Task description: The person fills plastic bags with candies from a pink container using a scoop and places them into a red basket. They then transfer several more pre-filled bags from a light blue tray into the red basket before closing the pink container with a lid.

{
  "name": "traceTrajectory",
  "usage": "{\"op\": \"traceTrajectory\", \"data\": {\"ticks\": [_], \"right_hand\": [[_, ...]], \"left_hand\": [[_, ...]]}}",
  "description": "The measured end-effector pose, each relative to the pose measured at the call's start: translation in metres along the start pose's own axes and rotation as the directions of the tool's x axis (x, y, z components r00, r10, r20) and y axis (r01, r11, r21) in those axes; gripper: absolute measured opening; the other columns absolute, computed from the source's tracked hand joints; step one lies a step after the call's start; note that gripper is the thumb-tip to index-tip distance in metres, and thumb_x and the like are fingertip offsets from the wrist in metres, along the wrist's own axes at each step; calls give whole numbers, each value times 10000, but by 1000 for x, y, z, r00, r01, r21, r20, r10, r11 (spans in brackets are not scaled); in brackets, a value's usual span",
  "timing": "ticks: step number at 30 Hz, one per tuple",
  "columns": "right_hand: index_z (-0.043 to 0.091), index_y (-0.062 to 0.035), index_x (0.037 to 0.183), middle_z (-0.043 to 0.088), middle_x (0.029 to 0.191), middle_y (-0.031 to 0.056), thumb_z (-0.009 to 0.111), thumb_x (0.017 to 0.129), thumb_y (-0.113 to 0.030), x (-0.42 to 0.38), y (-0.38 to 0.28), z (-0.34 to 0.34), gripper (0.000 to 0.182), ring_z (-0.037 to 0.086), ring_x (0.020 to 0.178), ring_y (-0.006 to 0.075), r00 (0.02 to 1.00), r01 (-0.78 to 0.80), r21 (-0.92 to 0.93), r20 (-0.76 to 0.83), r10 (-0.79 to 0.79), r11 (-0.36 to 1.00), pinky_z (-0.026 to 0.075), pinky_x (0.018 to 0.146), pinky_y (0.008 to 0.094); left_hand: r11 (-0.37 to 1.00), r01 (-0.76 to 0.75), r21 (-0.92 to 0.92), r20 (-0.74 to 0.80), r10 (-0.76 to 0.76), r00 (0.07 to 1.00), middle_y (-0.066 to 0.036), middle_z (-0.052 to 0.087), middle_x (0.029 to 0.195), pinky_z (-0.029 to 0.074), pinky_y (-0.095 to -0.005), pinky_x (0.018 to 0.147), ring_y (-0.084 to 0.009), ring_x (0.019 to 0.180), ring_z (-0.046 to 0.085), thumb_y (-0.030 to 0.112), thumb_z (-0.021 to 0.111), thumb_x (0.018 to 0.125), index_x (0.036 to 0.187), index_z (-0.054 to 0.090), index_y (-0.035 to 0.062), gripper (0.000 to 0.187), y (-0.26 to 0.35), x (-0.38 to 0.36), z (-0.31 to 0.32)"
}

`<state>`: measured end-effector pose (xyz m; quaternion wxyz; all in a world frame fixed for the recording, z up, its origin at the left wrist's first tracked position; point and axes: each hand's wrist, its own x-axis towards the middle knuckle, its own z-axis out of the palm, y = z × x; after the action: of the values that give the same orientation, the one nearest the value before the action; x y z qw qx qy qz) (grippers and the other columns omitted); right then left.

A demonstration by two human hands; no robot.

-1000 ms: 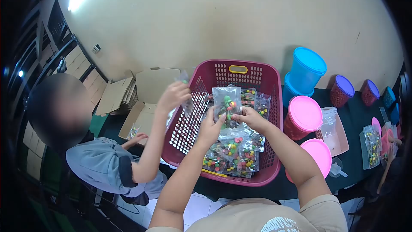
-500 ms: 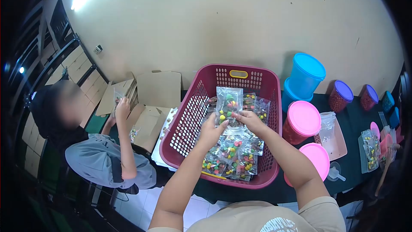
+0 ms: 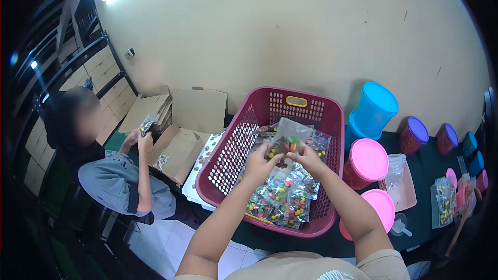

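Between both hands, over the basket, is a clear plastic bag of colourful round candies (image 3: 291, 130), its contents somewhat blurred. My left hand (image 3: 259, 165) grips its lower left side, and my right hand (image 3: 310, 161) pinches the lower right. The fingers of both are closed on the plastic. Below them, a maroon laundry basket (image 3: 207, 171) with perforated walls is piled with similar candy bags (image 3: 280, 197), showing red, yellow, green and brown pieces.
At left, a person (image 3: 122, 176) holds a small packet (image 3: 148, 123) beside an open cardboard box (image 3: 181, 153). On the right stand blue tubs (image 3: 373, 109), pink-lidded tubs (image 3: 368, 161), a pink tray (image 3: 407, 197) with clear plastic bags, and purple-lidded jars (image 3: 414, 137).
The bag in my hands has tilted and its candies have shifted inside. The person at left has lowered their packet and brought both hands together on it. The camera view has shifted slightly.
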<state>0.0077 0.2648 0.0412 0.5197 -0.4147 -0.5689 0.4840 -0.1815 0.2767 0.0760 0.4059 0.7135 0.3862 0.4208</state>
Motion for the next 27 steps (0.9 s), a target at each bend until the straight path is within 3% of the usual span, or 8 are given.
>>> {"op": "traceTrajectory", "data": {"ticks": [11,15,17,19,21,23,25,27], "right_hand": [[607,-12,1057,644,951,18,659,847,-90,-1,-2,-3,229,593,853,106,997,1,81,78,-7,997,464,800,279],[633,-24,1031,650,932,23,684,827,-139,1,6,-3,240,586,804,106,997,39,-35,61,-37,999,462,760,272],[660,-32,985,652,908,44,711,804,-174,-2,-9,-2,236,573,768,97,998,25,-442,70,6,897,454,742,272],[672,-31,957,646,930,74,738,779,-191,-3,-5,1,248,568,795,108,997,-43,-437,44,69,898,454,727,282],[662,-26,999,638,973,87,756,760,-196,-4,-7,3,307,572,855,134,984,175,-504,104,-142,846,468,731,294],[647,-20,1036,629,1032,88,765,749,-193,-2,2,8,356,566,952,149,974,213,-351,0,-228,912,481,750,299],[631,-9,1070,643,996,65,753,765,-181,-5,-2,11,370,584,941,137,998,56,-151,3,-56,987,485,771,293],[634,-6,1070,668,877,27,710,813,-153,-1,4,4,305,606,805,88,988,-74,-171,118,95,983,488,748,266]], "left_hand": [[995,-31,90,-22,34,999,-162,619,1105,485,-366,831,-248,979,619,368,764,742,1213,503,28,637,-10,5,2],[995,-32,89,25,29,999,-145,642,1050,483,-352,834,-235,962,625,324,791,718,1206,515,35,631,6,1,-3],[999,-1,37,35,-1,999,-132,655,1010,481,-344,832,-222,963,628,279,804,709,1181,536,40,593,6,1,-2],[995,-73,63,10,72,997,-124,662,974,496,-335,784,-212,909,645,248,796,718,1115,573,20,510,4,1,-1],[994,-19,-107,31,22,999,-110,675,903,507,-319,722,-203,814,660,219,781,728,1037,600,-3,422,-8,4,1],[989,-44,-139,-25,41,999,-100,681,845,511,-310,684,-198,758,663,201,756,752,978,614,-15,343,-15,8,2],[994,-65,92,-123,76,989,-93,682,807,512,-314,686,-192,758,665,207,736,778,961,623,-11,307,-14,5,0],[996,42,80,-5,-41,999,-129,670,920,513,-324,744,-211,848,662,270,743,778,1070,575,-6,436,-16,5,-5]]}}
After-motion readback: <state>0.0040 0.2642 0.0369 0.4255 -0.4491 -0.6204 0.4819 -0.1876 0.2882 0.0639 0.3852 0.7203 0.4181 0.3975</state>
